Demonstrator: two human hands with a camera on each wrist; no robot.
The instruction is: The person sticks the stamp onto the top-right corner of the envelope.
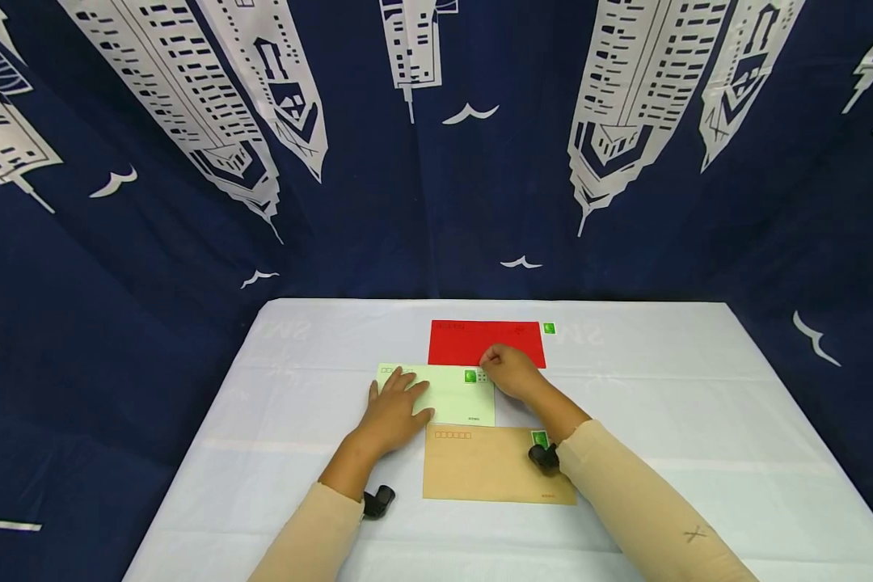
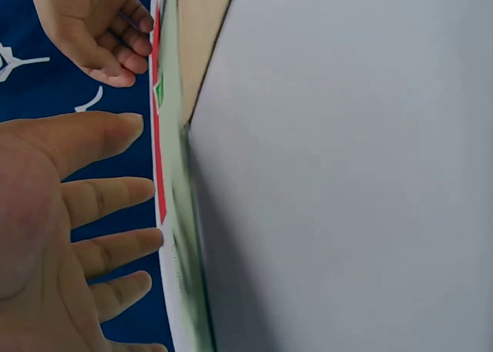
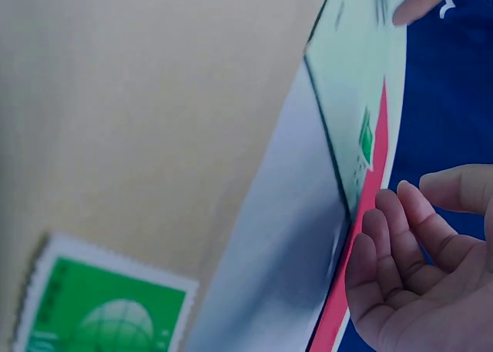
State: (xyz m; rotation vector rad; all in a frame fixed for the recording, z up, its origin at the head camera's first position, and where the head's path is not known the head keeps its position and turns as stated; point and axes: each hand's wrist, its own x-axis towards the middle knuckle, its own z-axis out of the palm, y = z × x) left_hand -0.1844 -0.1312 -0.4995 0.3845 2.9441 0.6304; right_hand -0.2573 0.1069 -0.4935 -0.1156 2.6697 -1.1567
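My left hand (image 1: 393, 412) lies with spread fingers over the left part of a pale green envelope (image 1: 451, 408). A green stamp (image 1: 470, 376) is at this envelope's upper right, beside a small printed box. My right hand (image 1: 512, 372) is over that corner and the lower edge of a red envelope (image 1: 466, 343), its fingers loosely curled. Thumb and index fingertips (image 3: 406, 189) come close together in the right wrist view, with nothing showing between them. Nearer me lies a brown envelope (image 1: 487, 469), a green stamp (image 3: 108, 313) on its upper right corner, partly behind the right wrist.
Another small green stamp (image 1: 549, 328) lies on the white tablecloth (image 1: 669, 388) just off the red envelope's right end. Black wrist cameras (image 1: 380, 501) are strapped at both sleeves. Behind the table hangs a dark blue curtain (image 1: 422, 202) with white buildings and birds.
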